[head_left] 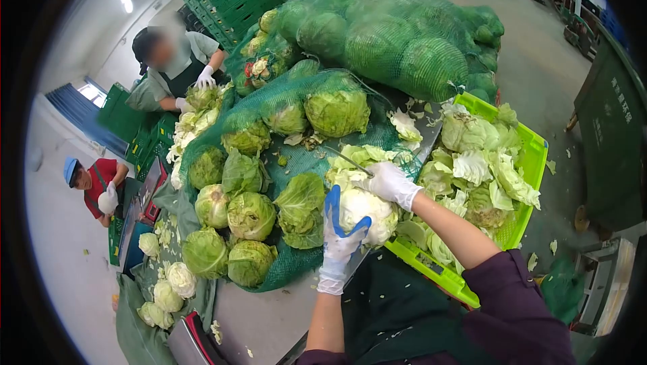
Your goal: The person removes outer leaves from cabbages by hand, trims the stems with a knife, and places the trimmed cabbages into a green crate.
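My left hand [340,238], in a white glove with blue fingers, cups a pale, peeled cabbage [372,211] from the near side. In my white-gloved right hand [391,185] is a knife [349,160], its thin blade pointing up and left; the closed fingers hide the handle. Loose green leaves [360,156] lie just behind the peeled cabbage. Left of my hands, several unpeeled cabbages [251,217] rest in and around an opened green mesh bag [296,267] on the metal table [259,318].
A lime-green crate [532,183] heaped with leaves stands at my right. Full mesh sacks of cabbages [404,48] fill the table's far side. Peeled cabbages [168,294] lie at left. A co-worker [178,68] handles cabbages across the table; another person [101,186] stands far left.
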Demonstrator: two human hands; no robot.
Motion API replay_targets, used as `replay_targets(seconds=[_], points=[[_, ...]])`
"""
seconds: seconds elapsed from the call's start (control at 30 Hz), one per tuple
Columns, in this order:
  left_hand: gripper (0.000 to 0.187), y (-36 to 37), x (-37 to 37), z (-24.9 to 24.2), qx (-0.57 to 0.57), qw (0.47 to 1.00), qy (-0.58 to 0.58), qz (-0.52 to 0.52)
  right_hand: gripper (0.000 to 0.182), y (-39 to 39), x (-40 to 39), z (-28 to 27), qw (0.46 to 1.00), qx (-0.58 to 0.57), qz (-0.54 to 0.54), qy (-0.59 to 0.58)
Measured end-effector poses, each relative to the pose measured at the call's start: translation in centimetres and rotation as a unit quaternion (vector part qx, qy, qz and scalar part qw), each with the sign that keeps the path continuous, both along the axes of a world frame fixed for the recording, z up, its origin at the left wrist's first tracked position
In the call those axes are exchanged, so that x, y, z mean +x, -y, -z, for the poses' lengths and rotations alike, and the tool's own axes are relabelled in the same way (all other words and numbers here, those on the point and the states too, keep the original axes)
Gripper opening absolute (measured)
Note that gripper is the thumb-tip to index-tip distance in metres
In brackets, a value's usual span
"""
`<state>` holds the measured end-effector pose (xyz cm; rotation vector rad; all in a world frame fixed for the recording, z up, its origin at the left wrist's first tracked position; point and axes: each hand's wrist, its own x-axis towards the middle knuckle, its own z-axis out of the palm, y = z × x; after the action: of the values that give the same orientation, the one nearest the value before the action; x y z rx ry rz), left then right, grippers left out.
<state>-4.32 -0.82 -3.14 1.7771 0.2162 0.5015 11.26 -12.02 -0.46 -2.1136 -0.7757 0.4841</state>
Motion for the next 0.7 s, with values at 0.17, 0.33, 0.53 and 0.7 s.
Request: replay_targets(seconds=[0.17,0.33,0.53,0.7], points=[[0.094,0.1,-1.2,0.1,0.299,0.952,0.069,0.011,0.044,-0.7,2.3,2.8,0.997,-0.056,0.050,0.000],[0.090,-0.8,-1.1,2.4,0.006,0.997,0.081,-0.005,0.063,2.3,0.7,1.6,0.983,0.075,0.164,0.047],[0.081,1.3,-1.0,-0.4,-0.277,0.956,0.071,-0.058,0.062,4.1,-6.0,3.1,0.936,0.184,0.079,-0.290],[0.074,-0.5,-0.2,-0.3,0.180,0.980,-0.023,-0.086,0.047,4.5,-1.4,2.7,0.967,0.148,-0.009,-0.208]])
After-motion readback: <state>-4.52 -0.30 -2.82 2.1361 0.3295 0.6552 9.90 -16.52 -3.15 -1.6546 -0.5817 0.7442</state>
